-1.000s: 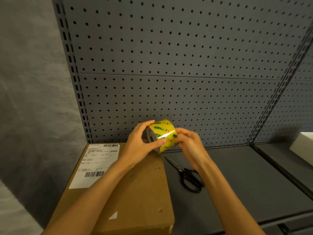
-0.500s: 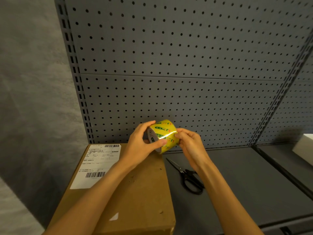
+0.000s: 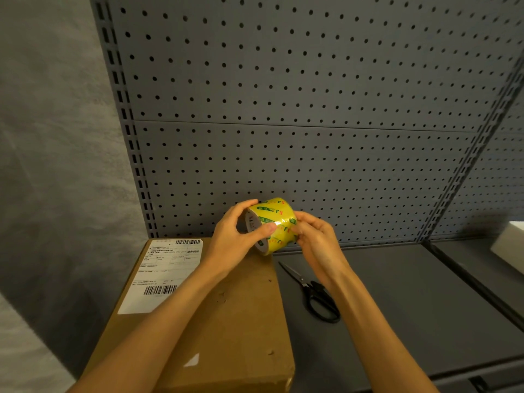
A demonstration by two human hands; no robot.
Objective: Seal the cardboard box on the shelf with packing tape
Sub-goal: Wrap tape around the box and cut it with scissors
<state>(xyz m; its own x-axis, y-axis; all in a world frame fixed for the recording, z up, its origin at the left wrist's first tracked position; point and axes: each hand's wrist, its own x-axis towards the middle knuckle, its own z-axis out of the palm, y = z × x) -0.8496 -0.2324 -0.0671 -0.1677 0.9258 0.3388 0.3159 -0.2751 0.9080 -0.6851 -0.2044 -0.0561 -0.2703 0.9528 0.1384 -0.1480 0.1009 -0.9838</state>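
Head: tape roll (image 3: 273, 222) axis leftward-tilted.

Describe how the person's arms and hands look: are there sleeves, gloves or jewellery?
Both forearms are bare as far as the picture shows; no sleeve is in view. The left hand and the right hand wear no gloves. No ring, watch or bracelet shows on the fingers or wrists.

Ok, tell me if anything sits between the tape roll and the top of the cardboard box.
Nothing visible does. Both hands, left and right, hold the tape roll above the far right corner of the cardboard box. The scissors lie on the shelf beside the box, off its top.
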